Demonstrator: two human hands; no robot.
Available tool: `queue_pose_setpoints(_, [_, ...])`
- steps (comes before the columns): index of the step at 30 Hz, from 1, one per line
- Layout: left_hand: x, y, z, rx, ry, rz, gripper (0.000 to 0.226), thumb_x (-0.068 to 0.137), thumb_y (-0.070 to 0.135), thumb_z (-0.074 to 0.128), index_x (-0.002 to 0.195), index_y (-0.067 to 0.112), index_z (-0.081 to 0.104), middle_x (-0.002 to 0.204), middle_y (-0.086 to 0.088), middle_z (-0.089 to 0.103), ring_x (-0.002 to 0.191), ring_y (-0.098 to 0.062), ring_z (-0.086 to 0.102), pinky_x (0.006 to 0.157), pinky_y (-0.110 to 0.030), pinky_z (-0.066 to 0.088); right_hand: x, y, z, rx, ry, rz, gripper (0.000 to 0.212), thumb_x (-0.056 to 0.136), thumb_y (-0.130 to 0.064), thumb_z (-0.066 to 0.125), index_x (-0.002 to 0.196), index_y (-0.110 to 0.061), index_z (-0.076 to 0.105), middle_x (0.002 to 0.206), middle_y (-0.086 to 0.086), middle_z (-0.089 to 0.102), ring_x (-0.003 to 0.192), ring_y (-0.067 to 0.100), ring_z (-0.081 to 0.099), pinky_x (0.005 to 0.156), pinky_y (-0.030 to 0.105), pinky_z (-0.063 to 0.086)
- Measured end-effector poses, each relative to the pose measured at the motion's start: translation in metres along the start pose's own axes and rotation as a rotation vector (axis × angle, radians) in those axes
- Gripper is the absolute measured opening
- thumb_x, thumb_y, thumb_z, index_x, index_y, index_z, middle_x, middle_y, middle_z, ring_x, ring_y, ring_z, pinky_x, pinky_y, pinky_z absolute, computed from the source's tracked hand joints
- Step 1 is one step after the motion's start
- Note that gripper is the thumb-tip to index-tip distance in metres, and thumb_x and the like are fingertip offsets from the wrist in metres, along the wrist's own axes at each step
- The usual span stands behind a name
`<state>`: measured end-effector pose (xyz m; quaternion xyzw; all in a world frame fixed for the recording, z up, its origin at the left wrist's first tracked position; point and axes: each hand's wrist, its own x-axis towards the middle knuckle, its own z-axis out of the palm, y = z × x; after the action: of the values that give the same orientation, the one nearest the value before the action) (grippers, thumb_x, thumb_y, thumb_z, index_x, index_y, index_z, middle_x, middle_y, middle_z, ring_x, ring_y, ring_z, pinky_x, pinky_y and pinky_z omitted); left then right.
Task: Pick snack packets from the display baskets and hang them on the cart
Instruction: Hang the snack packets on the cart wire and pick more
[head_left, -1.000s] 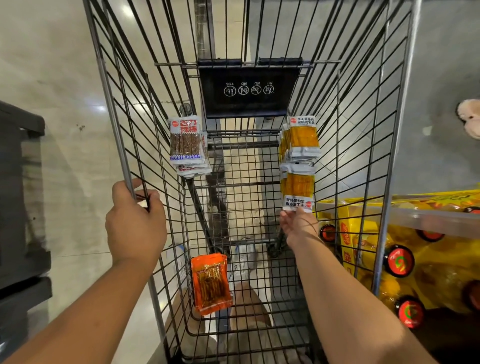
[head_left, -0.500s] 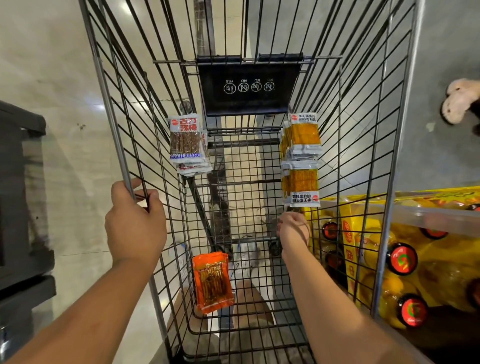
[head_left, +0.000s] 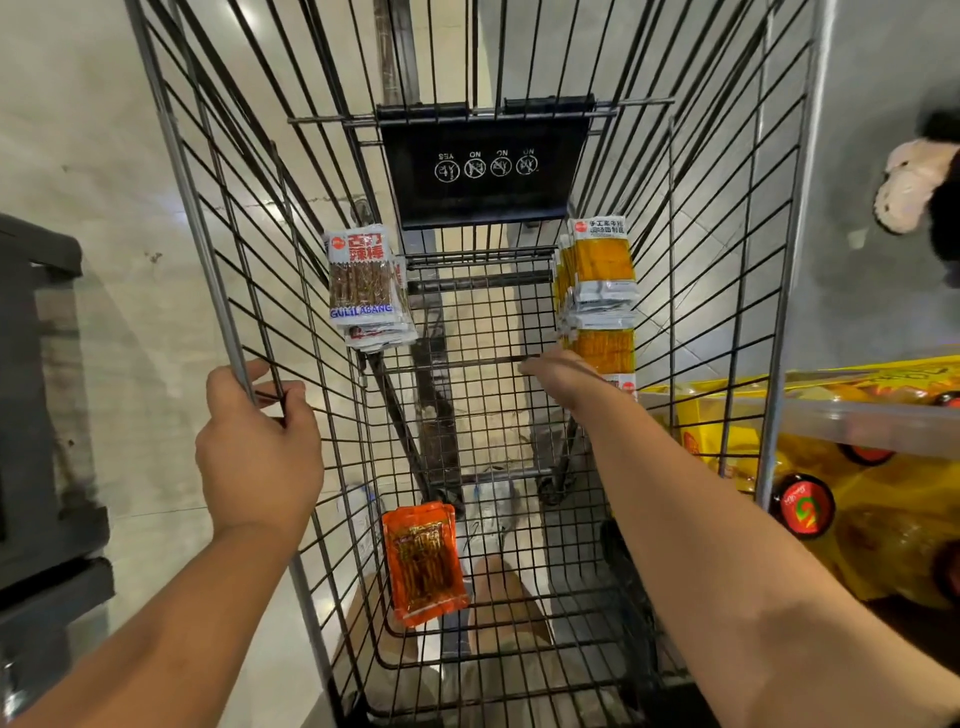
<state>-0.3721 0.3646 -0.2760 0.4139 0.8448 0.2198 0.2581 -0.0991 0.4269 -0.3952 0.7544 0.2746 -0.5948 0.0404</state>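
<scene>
yellow packets: two bunches hang one above the other on the right wall of the cart, toward its far right corner.
right hand: inside the cart, against the lower bunch; whether the fingers pinch a packet cannot be told from this angle.
left hand: curled round the left top rim, gripping it.
brown stick packets: hung on the left wall, near the far left corner.
orange packet: hung low on the left wall, toward the near edge.
risk: if the lower bunch is not fully seated on its wire, withdrawing the right hand may drag it off. A slackened left grip may let the cart roll.
</scene>
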Motion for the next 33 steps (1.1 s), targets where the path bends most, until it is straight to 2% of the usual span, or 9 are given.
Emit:
queue_pose_setpoints(8, [0.002,-0.003,0.002,0.000,0.003,-0.001,0.019,0.100,0.029,0.058,0.113,0.032,0.043,0.089,0.011,0.062,0.076,-0.030,0.070,0.071,-0.053,0.060,-0.012,0.017,0.008,0.116,0.056,-0.041,0.047,0.101,-0.038,0.053,0.144,-0.019,0.046,0.140,0.008,0.051,0.126,0.029,0.049,0.102,0.045,0.044])
queue_pose_setpoints(11, [0.003,-0.002,0.001,0.026,-0.001,0.007,0.022,0.101,0.028,0.056,0.120,0.024,0.045,0.094,0.001,0.066,0.079,-0.033,0.070,0.072,-0.053,0.059,-0.031,0.042,0.029,0.110,-0.057,-0.033,0.011,0.102,-0.028,0.050,0.094,-0.027,0.058,0.097,-0.002,0.055,0.089,0.015,0.052,0.086,0.043,0.049])
queue_pose_setpoints(13, [0.001,0.000,-0.001,0.047,-0.009,0.015,0.024,0.101,0.027,0.055,0.122,0.020,0.045,0.097,-0.007,0.069,0.080,-0.037,0.068,0.074,-0.052,0.057,-0.044,0.065,0.041,0.078,-0.072,-0.015,0.025,0.100,-0.020,0.052,0.077,-0.030,0.051,0.090,0.000,0.054,0.084,0.017,0.050,0.097,0.047,0.048])
queue_pose_setpoints(17, [-0.002,0.013,-0.006,0.066,-0.026,0.018,0.027,0.103,0.022,0.052,0.126,0.010,0.045,0.095,-0.009,0.065,0.083,-0.039,0.063,0.073,-0.048,0.054,-0.105,0.098,0.057,0.357,-0.001,0.034,0.006,0.095,-0.024,0.061,0.095,-0.029,0.065,0.111,0.002,0.066,0.101,0.017,0.058,0.101,0.041,0.048])
queue_pose_setpoints(21, [-0.001,0.017,-0.015,0.057,-0.097,0.036,0.023,0.103,0.018,0.048,0.123,0.008,0.041,0.092,-0.018,0.066,0.082,-0.041,0.064,0.070,-0.049,0.055,-0.171,0.108,0.064,0.484,0.100,0.033,0.032,0.100,-0.017,0.060,0.131,-0.013,0.060,0.124,0.013,0.065,0.112,0.030,0.063,0.095,0.041,0.051])
queue_pose_setpoints(25, [-0.004,0.019,-0.034,0.071,-0.268,0.051,0.027,0.102,0.014,0.048,0.124,0.004,0.035,0.084,-0.013,0.057,0.083,-0.042,0.063,0.066,-0.044,0.046,-0.226,0.120,0.064,0.368,0.227,-0.065,0.039,0.098,-0.027,0.062,0.135,-0.013,0.059,0.119,0.000,0.064,0.109,0.019,0.062,0.096,0.030,0.052])
queue_pose_setpoints(28, [-0.008,0.025,-0.057,0.098,-0.466,0.056,0.056,0.096,0.017,0.066,0.136,0.003,0.029,0.117,-0.022,0.059,0.107,-0.045,0.061,0.081,-0.045,0.046,-0.270,0.124,0.066,0.268,0.323,-0.125,0.033,0.099,-0.031,0.061,0.130,-0.019,0.061,0.120,-0.003,0.065,0.090,0.010,0.063,0.072,0.010,0.049])
queue_pose_setpoints(30, [-0.011,0.029,-0.073,0.105,-0.519,0.034,0.077,0.090,0.020,0.076,0.145,0.002,0.026,0.141,-0.026,0.048,0.124,-0.046,0.052,0.094,-0.046,0.045,-0.297,0.129,0.071,0.243,0.395,-0.158,0.037,0.097,-0.033,0.064,0.132,-0.020,0.062,0.128,0.000,0.066,0.108,0.016,0.064,0.093,0.025,0.050])
queue_pose_setpoints(33, [-0.025,0.028,-0.100,0.155,-0.463,0.225,0.076,0.078,0.020,0.085,0.139,0.002,0.043,0.136,-0.027,0.051,0.123,-0.046,0.052,0.098,-0.049,0.047,-0.342,0.143,0.090,0.237,0.470,-0.188,0.040,0.096,-0.030,0.066,0.135,-0.019,0.062,0.133,0.000,0.064,0.121,0.018,0.060,0.108,0.037,0.044])
